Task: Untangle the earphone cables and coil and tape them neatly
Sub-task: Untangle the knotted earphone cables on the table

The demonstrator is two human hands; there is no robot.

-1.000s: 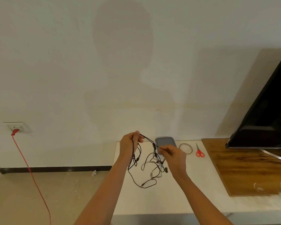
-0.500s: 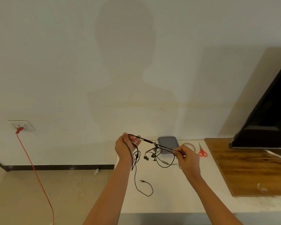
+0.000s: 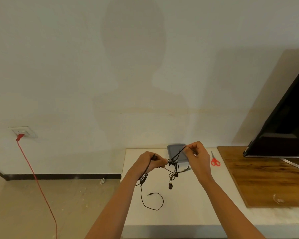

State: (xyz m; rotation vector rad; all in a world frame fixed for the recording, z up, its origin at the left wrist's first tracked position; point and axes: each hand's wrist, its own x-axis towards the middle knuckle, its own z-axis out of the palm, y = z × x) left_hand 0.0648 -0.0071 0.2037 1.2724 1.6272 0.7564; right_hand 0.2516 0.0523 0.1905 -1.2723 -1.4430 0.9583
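A tangle of black earphone cables (image 3: pixel 173 167) hangs in the air between my two hands, above the white table (image 3: pixel 179 216). My left hand (image 3: pixel 149 163) grips one bundle of the cable, and a long strand drops from it to a loop with the jack plug (image 3: pixel 149 194) lying on the table. My right hand (image 3: pixel 198 155) is raised higher and pinches another strand of the same tangle. Earbuds (image 3: pixel 170 186) dangle below the knot.
A grey tray (image 3: pixel 174 149) sits at the table's back edge behind the hands. Red scissors (image 3: pixel 214 160) lie right of it. A wooden board (image 3: pixel 266 176) carries a black TV (image 3: pixel 286 128) at right. A red cord (image 3: pixel 36 180) hangs from a wall socket at left.
My hands have come closer together and my right hand has risen, so the taut strand between them has slackened into a hanging knot. The camera view has shifted slightly.
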